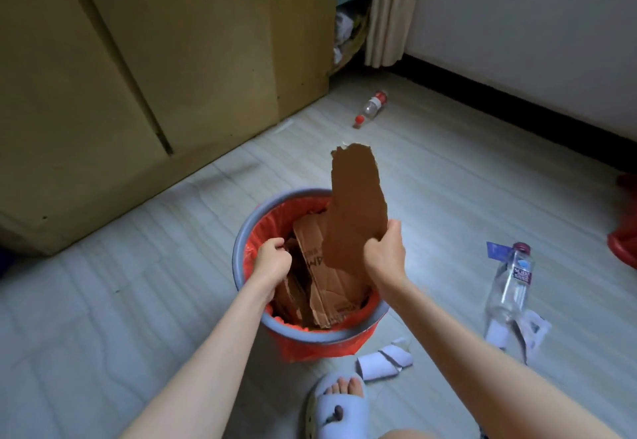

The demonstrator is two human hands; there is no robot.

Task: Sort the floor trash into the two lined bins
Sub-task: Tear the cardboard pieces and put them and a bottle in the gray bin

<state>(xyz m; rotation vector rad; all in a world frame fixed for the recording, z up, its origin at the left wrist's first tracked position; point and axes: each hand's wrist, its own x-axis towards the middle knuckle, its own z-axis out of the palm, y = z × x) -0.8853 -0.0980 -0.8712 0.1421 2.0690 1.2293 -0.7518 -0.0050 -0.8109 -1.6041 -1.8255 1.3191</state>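
Note:
A grey bin with a red liner stands on the floor in front of me, packed with brown cardboard pieces. My right hand grips the lower edge of a torn brown cardboard strip, held upright over the bin's right side. My left hand is inside the bin at its left rim, fingers curled round the cardboard there. A clear bottle with a red cap lies far off by the cabinet. A second clear bottle with a dark cap lies to the right.
A tan cabinet fills the left and back. Torn white paper lies beside the bin, more white scraps under the right bottle, a blue scrap near it. A red-lined bin edge shows far right. My slippered foot is below.

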